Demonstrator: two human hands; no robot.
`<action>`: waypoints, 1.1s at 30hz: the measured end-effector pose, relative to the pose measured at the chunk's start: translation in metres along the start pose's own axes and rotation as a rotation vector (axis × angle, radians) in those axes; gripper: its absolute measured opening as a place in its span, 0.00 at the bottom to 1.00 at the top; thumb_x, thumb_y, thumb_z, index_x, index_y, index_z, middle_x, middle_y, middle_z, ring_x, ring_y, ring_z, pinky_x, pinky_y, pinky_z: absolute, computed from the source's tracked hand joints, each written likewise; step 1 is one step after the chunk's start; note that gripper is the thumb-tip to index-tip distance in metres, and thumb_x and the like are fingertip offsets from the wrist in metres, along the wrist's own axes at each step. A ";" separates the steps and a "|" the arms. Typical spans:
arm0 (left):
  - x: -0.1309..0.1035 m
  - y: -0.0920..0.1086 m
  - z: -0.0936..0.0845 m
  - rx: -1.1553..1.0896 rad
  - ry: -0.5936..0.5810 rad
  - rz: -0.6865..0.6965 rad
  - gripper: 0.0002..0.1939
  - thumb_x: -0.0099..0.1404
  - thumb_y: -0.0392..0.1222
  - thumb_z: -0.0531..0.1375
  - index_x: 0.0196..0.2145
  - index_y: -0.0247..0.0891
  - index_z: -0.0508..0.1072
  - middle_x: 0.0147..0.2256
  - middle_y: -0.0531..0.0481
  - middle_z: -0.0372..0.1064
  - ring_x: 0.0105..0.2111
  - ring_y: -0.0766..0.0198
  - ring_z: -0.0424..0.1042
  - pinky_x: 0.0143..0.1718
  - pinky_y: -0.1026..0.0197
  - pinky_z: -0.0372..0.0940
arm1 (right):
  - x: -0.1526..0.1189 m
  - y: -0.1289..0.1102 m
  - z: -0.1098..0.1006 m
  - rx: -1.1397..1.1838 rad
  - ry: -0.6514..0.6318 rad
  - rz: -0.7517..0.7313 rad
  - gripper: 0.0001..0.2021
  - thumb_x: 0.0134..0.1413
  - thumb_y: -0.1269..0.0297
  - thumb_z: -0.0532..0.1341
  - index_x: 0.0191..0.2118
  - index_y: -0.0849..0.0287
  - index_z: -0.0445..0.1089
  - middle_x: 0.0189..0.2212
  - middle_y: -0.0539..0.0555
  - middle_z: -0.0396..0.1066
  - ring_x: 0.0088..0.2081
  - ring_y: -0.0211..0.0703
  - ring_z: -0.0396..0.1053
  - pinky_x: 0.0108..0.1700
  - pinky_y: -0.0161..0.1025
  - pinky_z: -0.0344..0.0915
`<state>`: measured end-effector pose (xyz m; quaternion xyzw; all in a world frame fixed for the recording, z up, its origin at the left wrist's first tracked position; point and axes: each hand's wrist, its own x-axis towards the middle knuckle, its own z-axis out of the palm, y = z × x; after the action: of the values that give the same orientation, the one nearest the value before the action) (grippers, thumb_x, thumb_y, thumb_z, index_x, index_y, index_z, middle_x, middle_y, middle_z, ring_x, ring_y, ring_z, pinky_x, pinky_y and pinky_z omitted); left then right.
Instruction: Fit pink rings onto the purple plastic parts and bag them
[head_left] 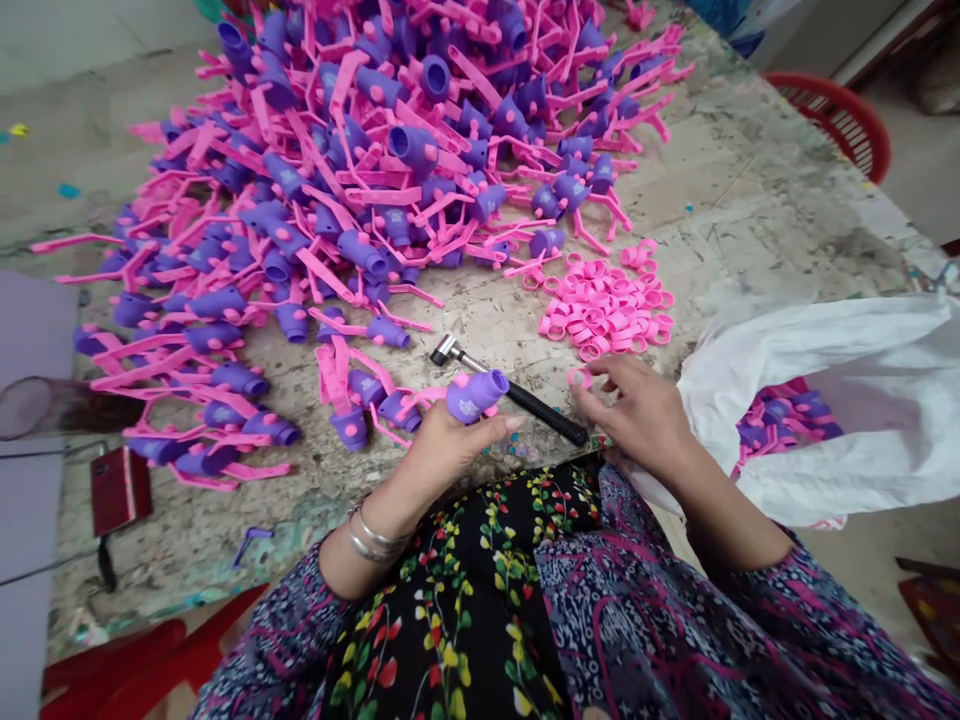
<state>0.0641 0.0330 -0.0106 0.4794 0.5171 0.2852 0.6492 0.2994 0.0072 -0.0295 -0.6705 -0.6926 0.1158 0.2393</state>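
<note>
While pale print shows on the purple plastic cone (pixel 471 398) at ctr of the head view, it's too blurred to read; similar marks on some cones in the big purple-and-pink pile (pixel 412 145), upper L to upper ctr, are illegible too.

Most bare tabletop (pixel 720 190) is R of the pile, running to the table edge at upper R. Near edge sits close to the person's lap, lower ctr. White plastic bag (pixel 787 480) crowds mid-R, w/ more purple-pink pcs in its mouth; red slatted basket (pixel 874 130) is past the edge, upper R.

L hand (pixel 442 440) holds the cone, thumb stretched out below it, other fingers mostly hidden, so can't tell how tight. R hand (pixel 637 410) has thumb & index nearly together, pinching one pink ring (pixel 579 378).

Cone's smooth, stepped, w/ round pink studs, mouth pointing R. Hammer (pixel 536 400) lies diag. btwn the hands: shiny metal head, black textured grip. Heap of pink rings (pixel 604 305), R of ctr, is short thin plastic bands. Tabletop's scuffed & paint-stained. Silver-coloured metal bangles (pixel 367 535) on L wrist.
</note>
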 end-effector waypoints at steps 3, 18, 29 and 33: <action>0.000 0.008 0.004 -0.086 0.011 0.004 0.11 0.50 0.42 0.70 0.30 0.38 0.74 0.26 0.54 0.70 0.28 0.66 0.68 0.33 0.62 0.64 | 0.004 -0.025 -0.001 0.215 -0.048 -0.230 0.10 0.58 0.60 0.60 0.41 0.59 0.72 0.35 0.58 0.76 0.36 0.48 0.73 0.40 0.44 0.68; -0.010 0.020 -0.008 -0.431 0.071 -0.130 0.16 0.50 0.35 0.68 0.37 0.37 0.72 0.20 0.60 0.65 0.16 0.77 0.53 0.18 0.69 0.47 | 0.004 -0.059 0.031 1.284 -0.387 0.146 0.15 0.50 0.64 0.68 0.46 0.53 0.74 0.41 0.52 0.76 0.41 0.40 0.74 0.45 0.41 0.72; -0.015 0.022 -0.008 -0.417 -0.012 -0.120 0.14 0.53 0.37 0.68 0.37 0.37 0.72 0.22 0.56 0.70 0.15 0.78 0.53 0.16 0.69 0.43 | 0.006 -0.064 0.034 1.615 -0.435 0.252 0.12 0.49 0.61 0.70 0.41 0.53 0.74 0.36 0.49 0.76 0.35 0.38 0.74 0.43 0.40 0.73; -0.020 0.023 -0.010 -0.382 -0.007 -0.083 0.15 0.54 0.38 0.68 0.39 0.37 0.71 0.24 0.53 0.74 0.20 0.73 0.66 0.20 0.69 0.54 | 0.008 -0.061 0.027 1.590 -0.426 0.198 0.11 0.50 0.61 0.70 0.41 0.53 0.74 0.39 0.50 0.77 0.37 0.38 0.74 0.43 0.40 0.73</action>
<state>0.0518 0.0278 0.0180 0.3265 0.4705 0.3493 0.7416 0.2326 0.0145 -0.0221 -0.3226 -0.3725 0.7162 0.4942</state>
